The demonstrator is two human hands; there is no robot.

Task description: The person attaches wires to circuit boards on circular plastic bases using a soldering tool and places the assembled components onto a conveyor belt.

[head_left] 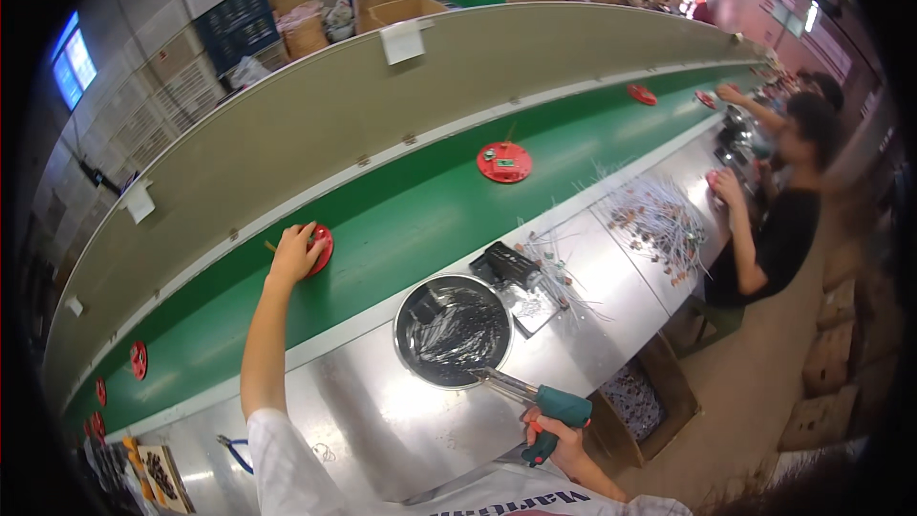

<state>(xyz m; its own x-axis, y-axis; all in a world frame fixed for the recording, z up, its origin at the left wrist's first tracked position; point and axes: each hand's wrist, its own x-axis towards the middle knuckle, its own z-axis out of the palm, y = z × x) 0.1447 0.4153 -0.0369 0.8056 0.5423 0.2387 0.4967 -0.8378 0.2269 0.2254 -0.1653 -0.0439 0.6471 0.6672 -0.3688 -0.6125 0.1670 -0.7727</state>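
My left hand (295, 255) reaches out over the green conveyor belt. Its fingers close on a red round plate (321, 247), partly covered by the hand. In my right hand (560, 439), near the bench's front edge, is a green pistol-shaped soldering gun (564, 405). Its metal tip points left, at the near rim of a round metal bowl (453, 384). Dark, shiny film-like material (457, 333) lies inside the bowl. Farther along the belt sits another red round plate (504, 162) with a small green board on it.
A black block-shaped device (511, 266) stands behind the bowl. Thin white wires (659, 220) are heaped on the bench to the right. Blue-handled pliers (235, 454) lie at left. A co-worker (783, 201) sits at right. An open carton (635, 406) stands below the bench.
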